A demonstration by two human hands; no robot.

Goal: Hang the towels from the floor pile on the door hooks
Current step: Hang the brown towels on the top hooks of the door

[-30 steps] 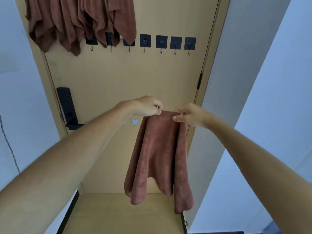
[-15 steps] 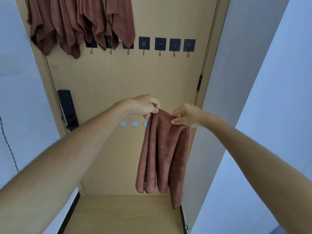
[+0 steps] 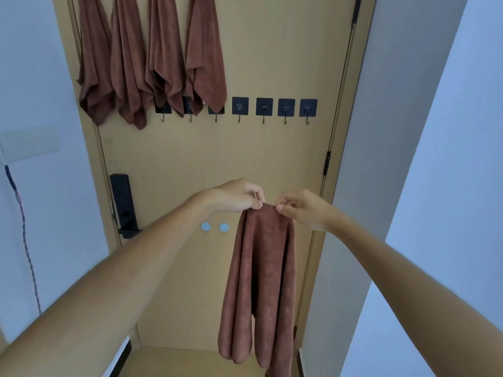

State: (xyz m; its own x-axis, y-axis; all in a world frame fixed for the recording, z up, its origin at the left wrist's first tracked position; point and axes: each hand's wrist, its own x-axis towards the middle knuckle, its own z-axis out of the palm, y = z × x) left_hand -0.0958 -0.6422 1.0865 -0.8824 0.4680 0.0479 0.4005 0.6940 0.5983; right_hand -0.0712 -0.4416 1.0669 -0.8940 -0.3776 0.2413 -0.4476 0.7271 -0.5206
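Left hand and right hand both pinching brown towel top edge

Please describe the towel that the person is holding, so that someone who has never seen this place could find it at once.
Start at the tan door with its row of black hooks. Below that row, in front of the door, the left hand and right hand pinch the top edge of one reddish-brown towel. Unlike the towels on the door, it hangs from fingers, not a hook.
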